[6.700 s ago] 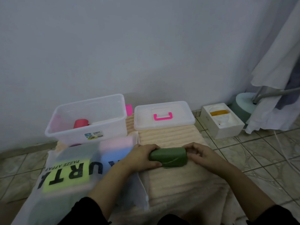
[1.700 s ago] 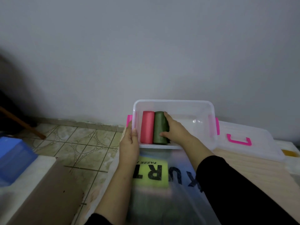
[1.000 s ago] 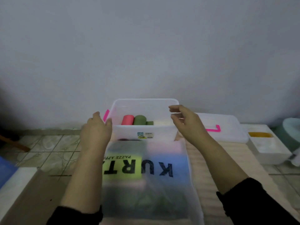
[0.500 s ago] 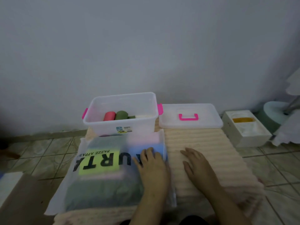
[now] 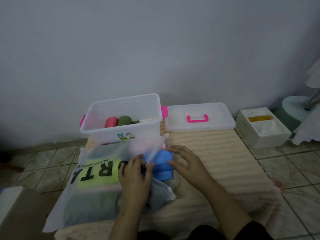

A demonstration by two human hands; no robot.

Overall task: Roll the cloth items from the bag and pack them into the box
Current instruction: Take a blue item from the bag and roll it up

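**Now: bag mouth lifted, blue cloth half out**

Folded blue cloth [image 5: 162, 164] lies as a soft, flat stack at the open right edge of the bag [image 5: 97, 193], partly under the raised flap and partly bare on the mat. That bag is thin, frosted, crinkly plastic with large black letters and a yellow-green patch printed on it; dull green and pink fabric shows blurred through its skin. The left hand [image 5: 136, 179] rests on the bag and pinches the lifted plastic edge between thumb and fingers. The right hand [image 5: 186, 161] is released, its fingers spread and lightly bent, touching the right side of the blue cloth.

Just beyond the bag stands the box [image 5: 121, 134], clear hard plastic with rounded corners, pink side clips and a small label on its near wall. Inside, at its left part, a pink roll [image 5: 111, 122] and a green roll [image 5: 124, 120] stand side by side, touching; a lower dark green piece sits just right of them, and the right part of the box floor is open.

Bag and box sit on a ribbed cream mat [image 5: 214, 158], its right half bare. The box's lid [image 5: 199, 118], clear with a pink handle, lies flat beside the box at the mat's far edge. A white carton [image 5: 263, 130] sits on the tiled floor [image 5: 294, 168] to the right, near the wall.
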